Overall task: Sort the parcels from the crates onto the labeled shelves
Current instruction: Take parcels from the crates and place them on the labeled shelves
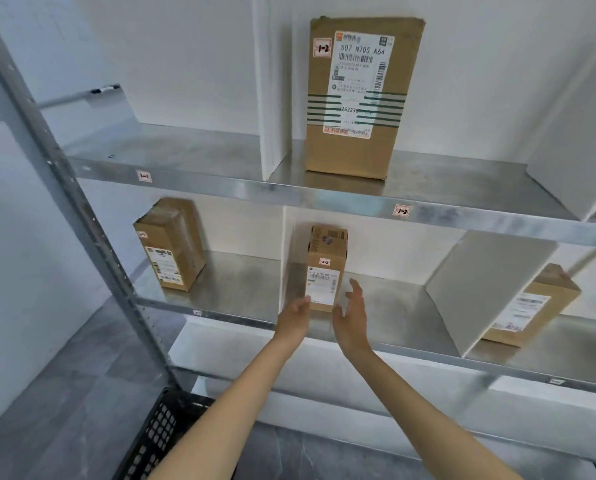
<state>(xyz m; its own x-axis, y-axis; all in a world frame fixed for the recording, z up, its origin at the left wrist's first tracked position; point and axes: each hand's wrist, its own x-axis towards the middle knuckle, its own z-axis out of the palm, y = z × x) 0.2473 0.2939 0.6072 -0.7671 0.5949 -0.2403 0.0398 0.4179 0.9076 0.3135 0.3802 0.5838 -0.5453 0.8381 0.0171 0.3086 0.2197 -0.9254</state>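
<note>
Setting the 2-2 box point(324, 271) on its shelf point(390, 299), open left hand point(294, 315) touching, right hand point(353, 318) open beside; likely letting go next.

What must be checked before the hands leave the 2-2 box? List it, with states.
1. Box tag reads 2-2: ok.
2. Bay's shelf label matches: cannot tell, none in view.
3. Box upright on the shelf: ok.
4. Box clear of the divider: cannot tell.
5. Right hand open, off the box: ok.
6. Left hand off the box: not ok, it touches the lower left corner.
</note>
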